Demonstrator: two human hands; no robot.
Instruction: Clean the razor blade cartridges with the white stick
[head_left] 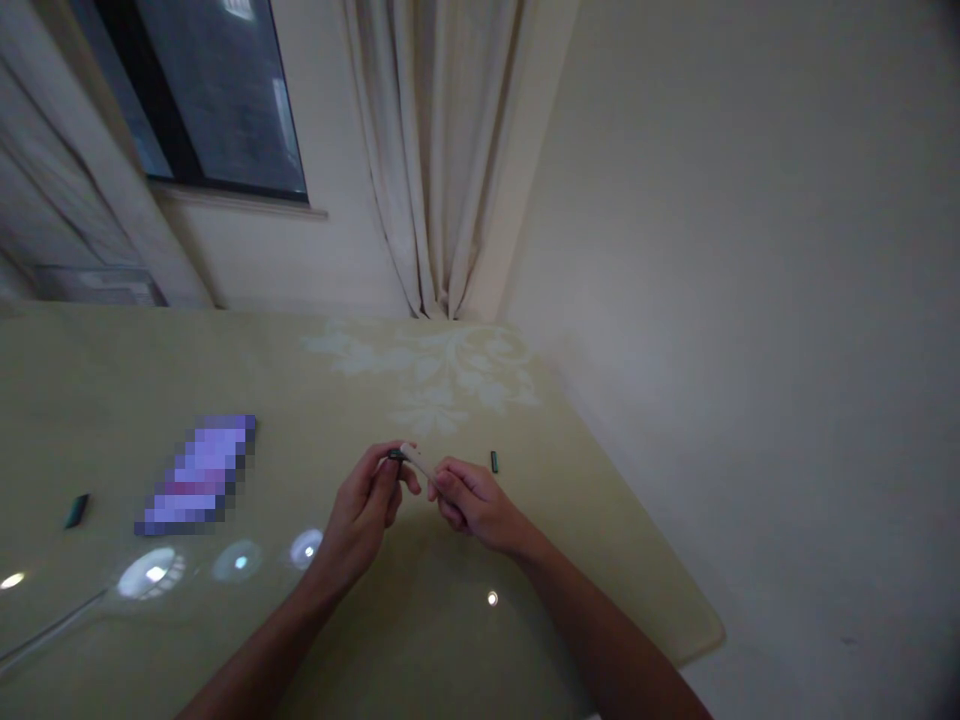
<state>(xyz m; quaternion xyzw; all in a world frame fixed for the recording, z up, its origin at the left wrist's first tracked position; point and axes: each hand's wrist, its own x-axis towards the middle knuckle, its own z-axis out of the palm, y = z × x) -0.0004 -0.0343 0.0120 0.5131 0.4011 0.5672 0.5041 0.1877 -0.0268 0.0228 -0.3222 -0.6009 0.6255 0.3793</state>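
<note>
The left hand (367, 500) pinches a small dark piece (395, 455) at one end of a pale stick (418, 460), and the right hand (472, 502) grips the stick's other end, both above a glossy table (585, 500). From the hands, a dark strip (494, 462) lies at 3 o'clock; at 9 o'clock lies a blurred flat thing, probably a phone (201, 475), with a dark block (76, 511) beyond it. A curtain (433, 150) hangs at 12 o'clock.

On the glossy, greenish table (420, 640), clock-faced about its middle, lie a pixelated slab (199, 475), perhaps a phone, toward ten o'clock, a dark block (76, 511) at nine, and a dark strip (494, 462) toward two.
</note>
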